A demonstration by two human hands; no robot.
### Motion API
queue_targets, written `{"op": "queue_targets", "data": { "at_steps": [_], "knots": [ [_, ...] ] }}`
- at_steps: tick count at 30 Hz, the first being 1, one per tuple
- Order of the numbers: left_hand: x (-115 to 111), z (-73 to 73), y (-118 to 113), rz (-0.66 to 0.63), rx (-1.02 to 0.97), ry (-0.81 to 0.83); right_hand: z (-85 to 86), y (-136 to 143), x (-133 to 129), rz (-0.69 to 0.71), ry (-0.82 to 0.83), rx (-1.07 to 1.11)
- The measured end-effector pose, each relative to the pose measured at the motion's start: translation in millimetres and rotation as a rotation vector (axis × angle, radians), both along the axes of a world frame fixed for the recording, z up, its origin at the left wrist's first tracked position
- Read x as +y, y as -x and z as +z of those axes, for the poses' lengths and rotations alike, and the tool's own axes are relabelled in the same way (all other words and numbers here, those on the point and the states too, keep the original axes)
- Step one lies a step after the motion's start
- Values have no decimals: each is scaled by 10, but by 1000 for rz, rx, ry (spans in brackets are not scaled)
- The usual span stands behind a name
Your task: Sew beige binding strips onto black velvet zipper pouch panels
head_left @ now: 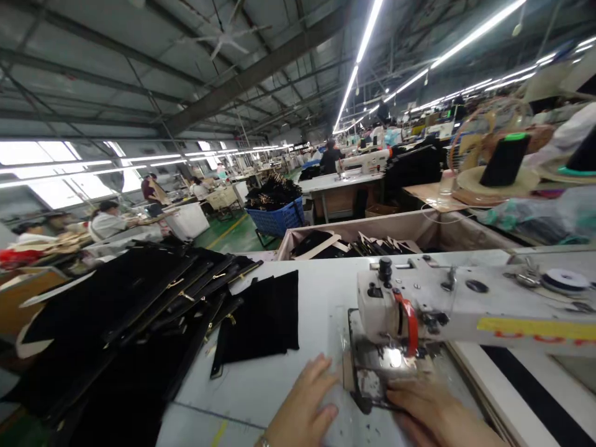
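Note:
My left hand is over the white sewing table, its fingers apart and nothing in them. Just beyond it lies a single black fabric piece with a gold zipper pull at its left edge. My right hand reaches to the metal plate below the head of the sewing machine. Motion smears it, and its fingertips are partly hidden, so I cannot make out whether it holds anything. A small lamp lights the needle area. To the left, a heap of black zippered pieces overlaps the table edge.
Behind the table stands a large bin with black and beige pieces. A blue basket is farther back. Black thread cones and a fan stand at the right. A white spool sits on the machine. Other people work at the left.

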State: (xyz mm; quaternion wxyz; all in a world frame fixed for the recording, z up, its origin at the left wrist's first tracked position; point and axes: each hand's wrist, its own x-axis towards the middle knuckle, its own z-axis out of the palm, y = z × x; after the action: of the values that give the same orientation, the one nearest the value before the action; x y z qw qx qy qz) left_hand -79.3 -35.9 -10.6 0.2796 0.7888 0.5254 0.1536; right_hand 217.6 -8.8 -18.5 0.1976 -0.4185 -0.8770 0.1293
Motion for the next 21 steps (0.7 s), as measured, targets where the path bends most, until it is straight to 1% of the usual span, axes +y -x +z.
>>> {"op": "queue_targets", "data": {
  "at_steps": [1, 3, 5, 6, 7, 9, 11, 13, 16, 18, 21],
  "knots": [
    [-114, -37, 42, 3, 20, -21, 32, -145, -58, -72, -9, -9],
    [-231, -126, 92, 53, 29, -70, 72, -477, -171, -297, -93, -37],
    [-252, -200, 86, 146, 27, -102, 46, -783, -248, -534, -199, -129],
    [-247, -223, 68, 186, 26, -111, 10, -901, -267, -617, -223, -194],
    [-239, -235, 45, 211, 25, -118, -35, -986, -276, -664, -221, -261],
    [-225, -238, 1, 230, 22, -136, -116, -1055, -273, -679, -175, -352],
    [-221, -228, -23, 229, 21, -153, -141, -1022, -268, -647, -133, -377],
    [-223, -220, -27, 231, 23, -161, -99, -948, -277, -624, -119, -369],
    [-230, -214, -18, 231, 18, -164, 18, -861, -299, -611, -115, -361],
    [-234, -209, -17, 226, 6, -167, 73, -843, -293, -631, -109, -366],
    [-237, -196, -26, 225, -14, -162, 95, -863, -227, -676, -97, -378]
  ]
}}
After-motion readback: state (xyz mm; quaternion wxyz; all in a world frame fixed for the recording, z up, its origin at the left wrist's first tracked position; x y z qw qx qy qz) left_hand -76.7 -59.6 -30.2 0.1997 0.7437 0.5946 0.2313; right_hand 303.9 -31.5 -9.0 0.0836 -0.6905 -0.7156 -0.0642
